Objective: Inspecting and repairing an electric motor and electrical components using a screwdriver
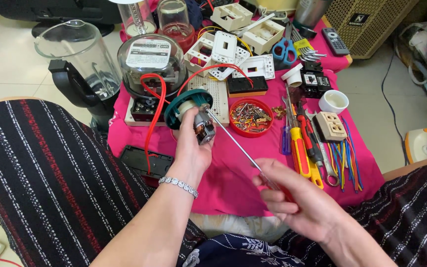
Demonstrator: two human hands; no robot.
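Pink cloth (233, 183): I take this as my landmark; it covers the low work surface and carries all parts listed below.
Left hand (191, 151): I see it closed around a small electric motor (201, 126), lifted above the near-left part of the cloth.
Motor: a teal round housing (184, 101) sits on its far end; copper windings show at the near end.
Right hand (297, 202): I see it closed on the handle of a screwdriver (233, 143), over the near edge of the cloth.
Screwdriver: the metal shaft runs up and left; its tip touches the motor body.
Red bowl (250, 117): mid-cloth, just beyond the shaft, filled with small screws and fittings.
Glass-domed meter (150, 64): far-left part of the cloth, with red wires (149, 118) hanging from it.
Hand tools (305, 148): right part of the cloth, yellow and red handles side by side.
Beige socket (331, 126): right of the tools, resting on coloured wire lengths (347, 158).
White switch frames (223, 49): far part of the cloth.
Blender jug (77, 54): off the cloth, to its left.
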